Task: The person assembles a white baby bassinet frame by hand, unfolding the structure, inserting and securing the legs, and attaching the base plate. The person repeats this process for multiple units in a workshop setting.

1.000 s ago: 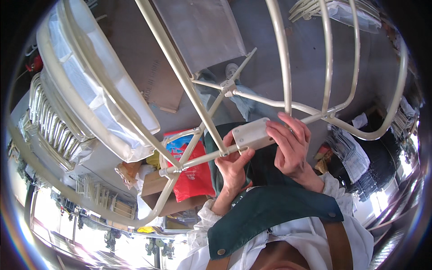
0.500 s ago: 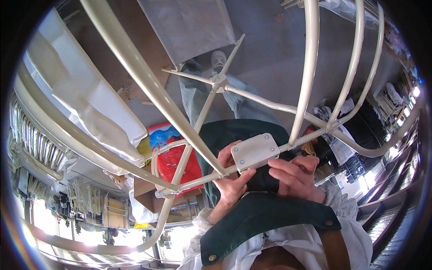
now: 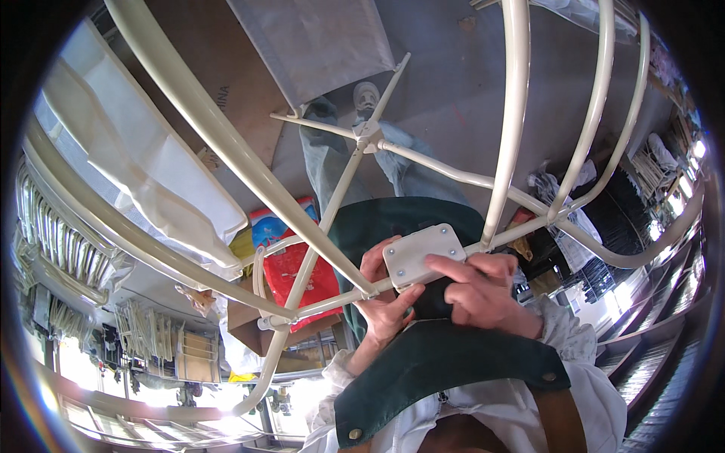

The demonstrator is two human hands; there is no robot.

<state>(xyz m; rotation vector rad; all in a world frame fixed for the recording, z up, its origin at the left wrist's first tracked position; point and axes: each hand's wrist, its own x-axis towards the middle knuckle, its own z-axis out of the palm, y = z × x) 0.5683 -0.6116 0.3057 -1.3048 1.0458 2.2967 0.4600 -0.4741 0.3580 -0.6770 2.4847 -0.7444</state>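
At the crossing of the cream tube frame (image 3: 317, 249), a white plate (image 3: 424, 255) (four screws showing) is being pressed on by the left hand (image 3: 384, 302) and right hand (image 3: 483, 291); tightening cannot be judged.

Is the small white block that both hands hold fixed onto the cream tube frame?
Yes, the white block sits on a bar of the cream tube frame, with the left hand and right hand on it.

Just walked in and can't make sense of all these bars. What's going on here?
A person holds a small white plate with screws against a cream metal tube frame. The left hand supports it from below; the right hand rests fingers on its edge. A red bag lies on the floor below.
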